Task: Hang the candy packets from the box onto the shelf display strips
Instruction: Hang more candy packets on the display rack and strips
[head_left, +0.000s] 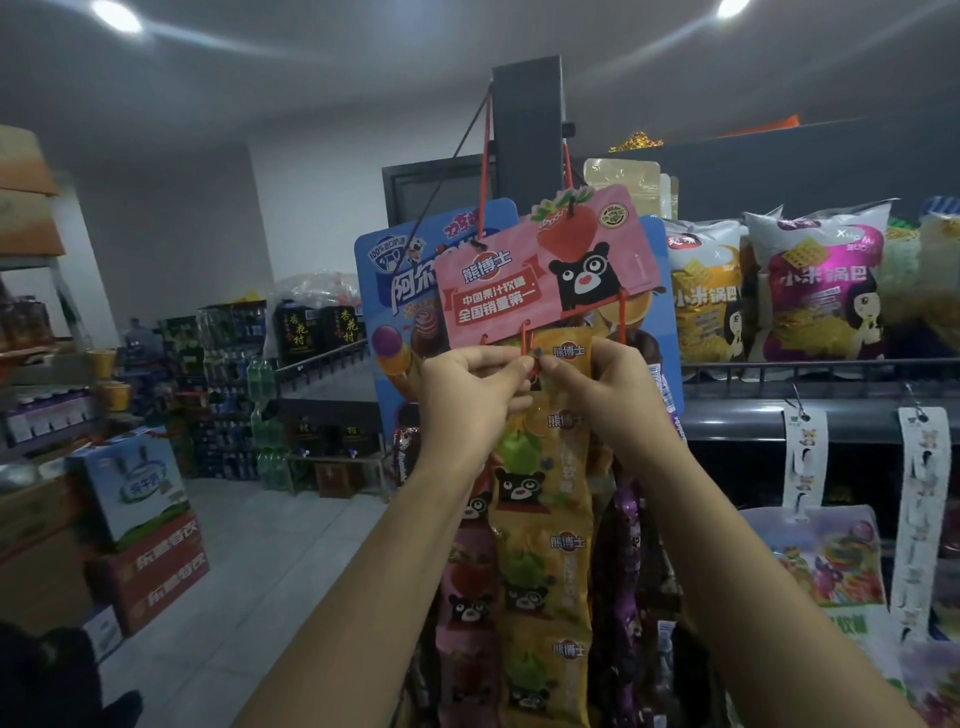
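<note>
A pink header card (540, 270) with a black bear hangs by red strings from a dark post. Below it hangs a yellow strip of candy packets (545, 519), with pink packets (465, 597) to its left and purple packets (621, 561) to its right. My left hand (470, 392) and my right hand (605, 392) are raised side by side just under the card. Both pinch at the top of the yellow strip where a red hook (529, 351) loops down from the card. The fingertips nearly meet there.
A blue display card (395, 291) hangs behind the pink one. Large snack bags (821, 280) fill the shelf at right, with white hanging strips (917, 519) below its rail. Stacked cartons (140, 525) and drink crates stand at left across a tiled floor aisle.
</note>
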